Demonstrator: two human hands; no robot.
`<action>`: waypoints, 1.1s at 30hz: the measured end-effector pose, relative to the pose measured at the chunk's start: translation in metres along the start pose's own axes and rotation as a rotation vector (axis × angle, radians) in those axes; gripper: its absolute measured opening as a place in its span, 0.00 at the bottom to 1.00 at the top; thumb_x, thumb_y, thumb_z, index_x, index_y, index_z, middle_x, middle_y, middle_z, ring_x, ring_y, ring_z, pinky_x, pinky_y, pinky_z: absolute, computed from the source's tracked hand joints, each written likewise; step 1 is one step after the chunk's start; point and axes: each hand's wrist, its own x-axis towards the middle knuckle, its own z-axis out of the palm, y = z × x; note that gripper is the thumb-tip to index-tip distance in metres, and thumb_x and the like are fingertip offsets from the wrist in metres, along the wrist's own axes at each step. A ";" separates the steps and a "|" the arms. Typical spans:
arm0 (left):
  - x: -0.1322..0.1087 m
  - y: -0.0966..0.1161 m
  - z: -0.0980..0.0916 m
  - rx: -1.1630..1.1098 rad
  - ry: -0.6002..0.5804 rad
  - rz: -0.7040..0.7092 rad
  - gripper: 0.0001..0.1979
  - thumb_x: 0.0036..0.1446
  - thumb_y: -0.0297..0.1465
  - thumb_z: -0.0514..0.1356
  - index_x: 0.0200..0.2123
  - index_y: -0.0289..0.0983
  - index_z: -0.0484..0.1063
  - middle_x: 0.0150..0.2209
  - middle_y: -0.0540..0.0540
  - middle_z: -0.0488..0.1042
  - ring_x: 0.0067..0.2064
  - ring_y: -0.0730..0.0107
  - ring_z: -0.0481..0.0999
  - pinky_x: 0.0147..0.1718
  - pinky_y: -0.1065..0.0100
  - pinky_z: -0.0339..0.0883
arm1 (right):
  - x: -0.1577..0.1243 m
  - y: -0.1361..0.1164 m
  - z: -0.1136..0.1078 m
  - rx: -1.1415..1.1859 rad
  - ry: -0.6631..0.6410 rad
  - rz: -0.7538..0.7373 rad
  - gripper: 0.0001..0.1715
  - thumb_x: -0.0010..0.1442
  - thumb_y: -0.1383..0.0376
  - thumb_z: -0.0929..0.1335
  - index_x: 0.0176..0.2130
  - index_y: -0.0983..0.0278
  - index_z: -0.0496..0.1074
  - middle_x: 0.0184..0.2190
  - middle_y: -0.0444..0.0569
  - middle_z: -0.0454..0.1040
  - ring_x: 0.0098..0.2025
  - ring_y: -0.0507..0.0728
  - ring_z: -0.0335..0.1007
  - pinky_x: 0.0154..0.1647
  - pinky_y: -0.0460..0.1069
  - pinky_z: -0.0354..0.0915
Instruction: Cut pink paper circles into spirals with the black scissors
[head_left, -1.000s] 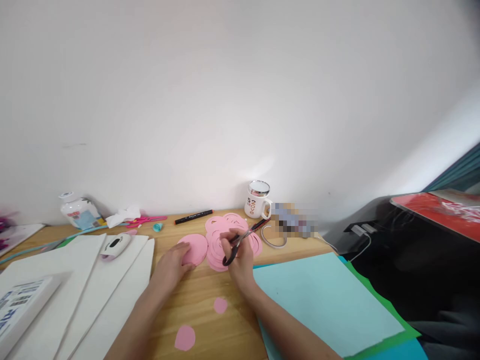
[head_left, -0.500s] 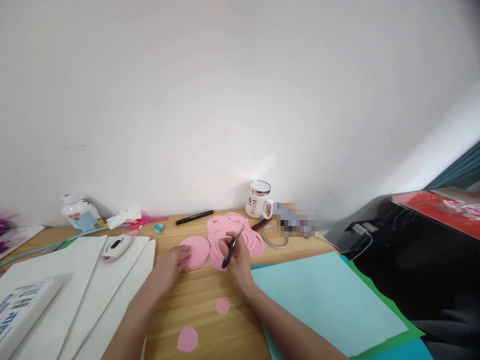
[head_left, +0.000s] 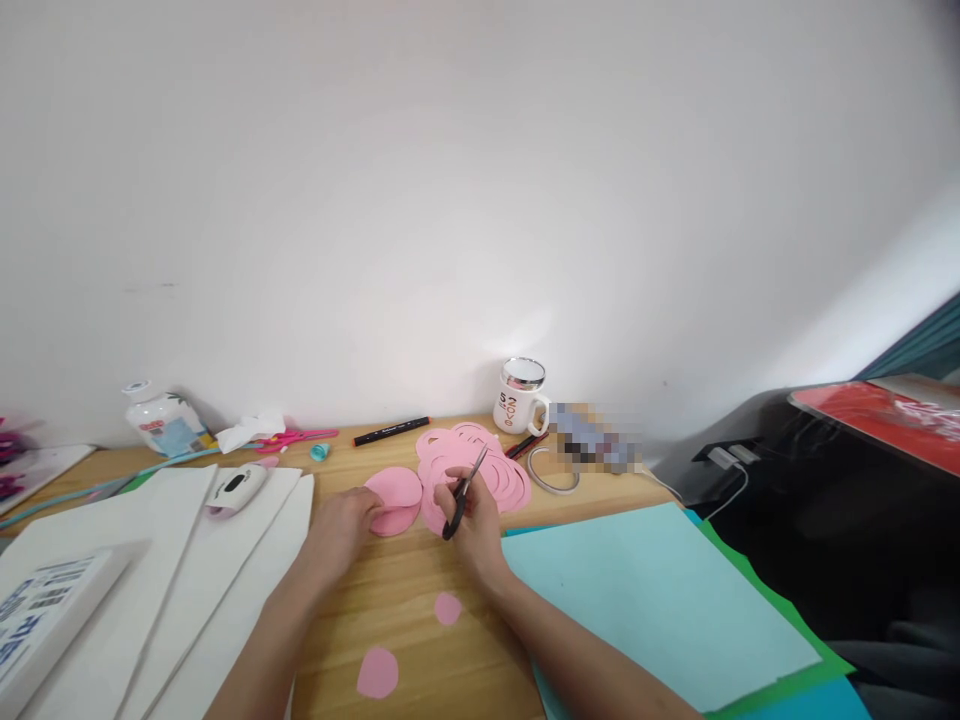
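Pink paper circles (head_left: 396, 487) lie stacked on the wooden table. My left hand (head_left: 343, 522) pinches the left edge of the top circle, which is bent up a little. Black-handled scissors (head_left: 459, 508) are in my right hand (head_left: 474, 520), their blades pointing up and away. Under and behind that hand spreads a heap of pink paper cutouts (head_left: 454, 445), touching the circles or nearly so. Two small pink pieces, a rounder one (head_left: 448, 608) and a larger one (head_left: 377, 673), lie nearer to me.
White sheets (head_left: 97, 560) with a box (head_left: 56, 620) cover the left side. Light blue paper (head_left: 652, 600) lies at the right. Along the wall stand a bottle (head_left: 165, 420) and a mug (head_left: 519, 400); a black marker (head_left: 391, 432) and pink scissors (head_left: 296, 438) lie between them.
My left fingers have lifted and bent the edge of the top pink circle, which lay flat before. My right hand still holds the scissors in nearly the same place.
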 end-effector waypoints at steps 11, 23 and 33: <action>0.001 0.001 -0.003 0.014 -0.033 -0.014 0.06 0.43 0.28 0.58 0.17 0.40 0.68 0.25 0.47 0.75 0.32 0.61 0.74 0.32 0.66 0.64 | 0.000 -0.003 0.001 0.027 0.013 0.009 0.16 0.49 0.60 0.71 0.37 0.62 0.65 0.22 0.38 0.66 0.22 0.51 0.63 0.25 0.46 0.60; -0.007 0.034 0.010 -0.469 0.337 -0.143 0.18 0.50 0.46 0.59 0.20 0.38 0.68 0.17 0.52 0.71 0.22 0.68 0.71 0.25 0.70 0.65 | -0.003 0.011 -0.003 -0.037 -0.121 -0.153 0.23 0.50 0.64 0.74 0.44 0.60 0.65 0.36 0.46 0.72 0.39 0.57 0.71 0.43 0.53 0.65; -0.005 0.040 0.009 -0.631 0.061 -0.130 0.21 0.42 0.47 0.64 0.13 0.36 0.69 0.13 0.50 0.69 0.17 0.72 0.65 0.18 0.72 0.61 | -0.001 0.014 0.001 -0.001 -0.019 -0.089 0.18 0.51 0.62 0.71 0.42 0.62 0.66 0.24 0.39 0.64 0.25 0.52 0.63 0.27 0.47 0.62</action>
